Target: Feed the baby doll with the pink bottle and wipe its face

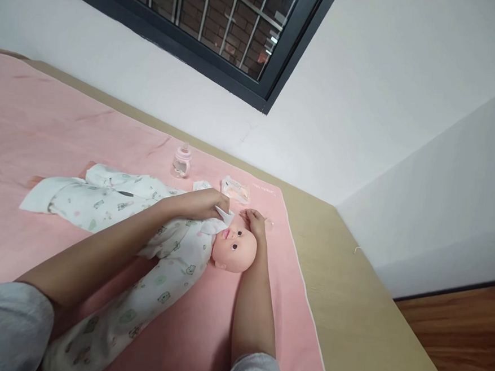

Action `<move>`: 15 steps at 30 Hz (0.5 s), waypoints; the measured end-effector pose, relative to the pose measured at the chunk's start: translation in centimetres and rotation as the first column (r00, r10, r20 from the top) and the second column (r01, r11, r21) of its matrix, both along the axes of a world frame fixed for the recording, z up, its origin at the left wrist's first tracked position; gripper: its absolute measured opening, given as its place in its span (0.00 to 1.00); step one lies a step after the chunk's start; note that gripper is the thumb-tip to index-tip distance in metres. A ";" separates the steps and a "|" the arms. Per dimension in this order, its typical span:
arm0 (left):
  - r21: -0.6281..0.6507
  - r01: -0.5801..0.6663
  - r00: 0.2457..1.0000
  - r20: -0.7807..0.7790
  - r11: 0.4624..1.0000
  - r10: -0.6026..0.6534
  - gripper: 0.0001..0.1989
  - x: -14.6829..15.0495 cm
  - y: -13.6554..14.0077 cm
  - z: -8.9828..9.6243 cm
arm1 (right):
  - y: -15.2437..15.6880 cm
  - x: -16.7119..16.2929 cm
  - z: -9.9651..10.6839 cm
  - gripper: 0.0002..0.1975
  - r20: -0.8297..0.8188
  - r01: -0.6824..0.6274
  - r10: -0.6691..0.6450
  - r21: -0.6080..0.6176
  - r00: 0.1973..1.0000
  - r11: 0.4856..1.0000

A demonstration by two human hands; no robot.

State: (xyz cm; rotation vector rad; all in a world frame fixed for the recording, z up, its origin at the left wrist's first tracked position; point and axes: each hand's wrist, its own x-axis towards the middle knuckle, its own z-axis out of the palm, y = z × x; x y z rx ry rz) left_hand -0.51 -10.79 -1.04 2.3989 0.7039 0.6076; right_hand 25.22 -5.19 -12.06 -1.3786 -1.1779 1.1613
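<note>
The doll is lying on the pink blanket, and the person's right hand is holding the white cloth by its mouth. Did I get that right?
Not quite: it's the left hand that holds the white cloth by its mouth, as the head view shows. The right hand is beside the head of the doll, which is lying on the pink blanket.

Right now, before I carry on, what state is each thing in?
Left hand: closed on the white cloth
White cloth: bunched, by the doll's mouth
Right hand: fingers bent, beside the doll's head; grip unclear
Doll: face up, eyes open, dressed
Baby bottle: upright
Packet: lying down; seal unclear
Pink blanket: spread out
</note>
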 end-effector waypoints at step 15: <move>0.075 0.092 0.993 -0.081 0.993 -0.086 0.11 -0.5 -1.0 1.2 | 1.0 0.6 -2.2 0.18 0.008 0.045 -0.046 0.030 0.999 0.999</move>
